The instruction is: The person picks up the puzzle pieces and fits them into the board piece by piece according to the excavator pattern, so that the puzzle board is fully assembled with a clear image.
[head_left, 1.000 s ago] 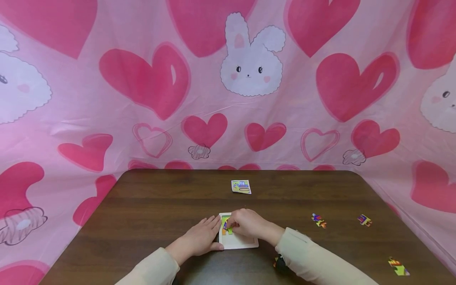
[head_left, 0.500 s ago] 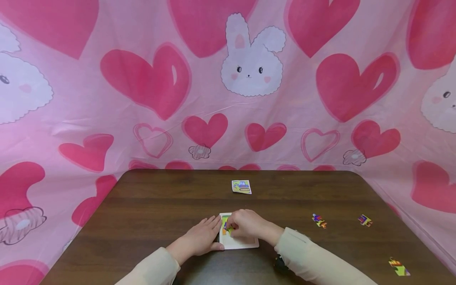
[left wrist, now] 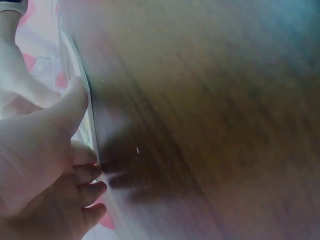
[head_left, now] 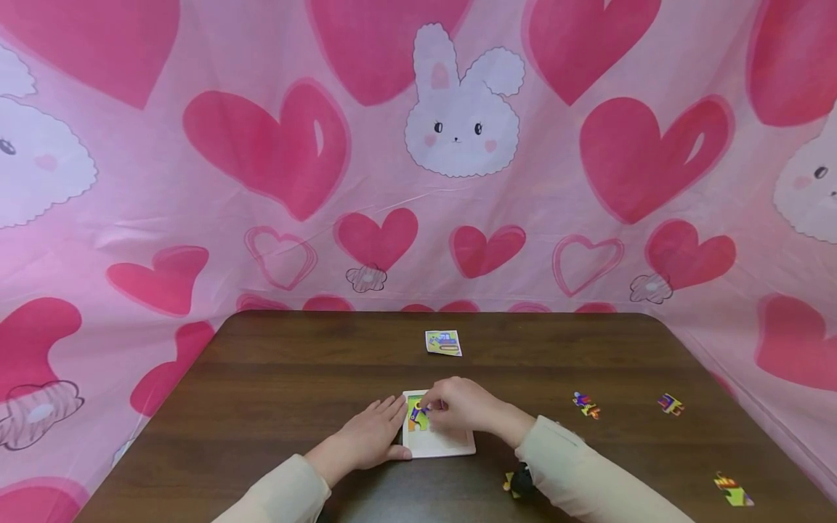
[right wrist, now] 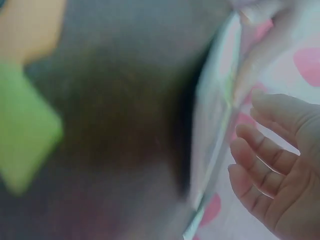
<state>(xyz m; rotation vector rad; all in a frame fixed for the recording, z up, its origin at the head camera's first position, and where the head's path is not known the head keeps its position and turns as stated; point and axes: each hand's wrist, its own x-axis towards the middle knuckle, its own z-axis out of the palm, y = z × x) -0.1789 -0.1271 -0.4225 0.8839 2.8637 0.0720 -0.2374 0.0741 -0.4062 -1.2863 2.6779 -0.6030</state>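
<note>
I seem to be fitting the left side of a jigsaw: my right hand (head_left: 461, 403) is over the tray (head_left: 438, 444), fingertips just beside the joined part (head_left: 416, 414) that fills its left side. Those fingers are loosely bent, with nothing I can see between them. My left hand (head_left: 366, 436) lies flat, fingers extended, on the desk (head_left: 307, 363) against the tray's left edge, holding nothing. The next move, I judge, calls for a fresh piece turned to suit the seam, with the tray kept steady. I count one tray, one picture card (head_left: 443, 343) by the desk's far edge, and four loose pieces: one (head_left: 585, 405) right of the tray, one (head_left: 670, 404) and another (head_left: 733, 489) nearer the desk's right edge, and one (head_left: 508, 482) partly hidden by my right wrist. How many make up the joined part, I cannot tell.
</note>
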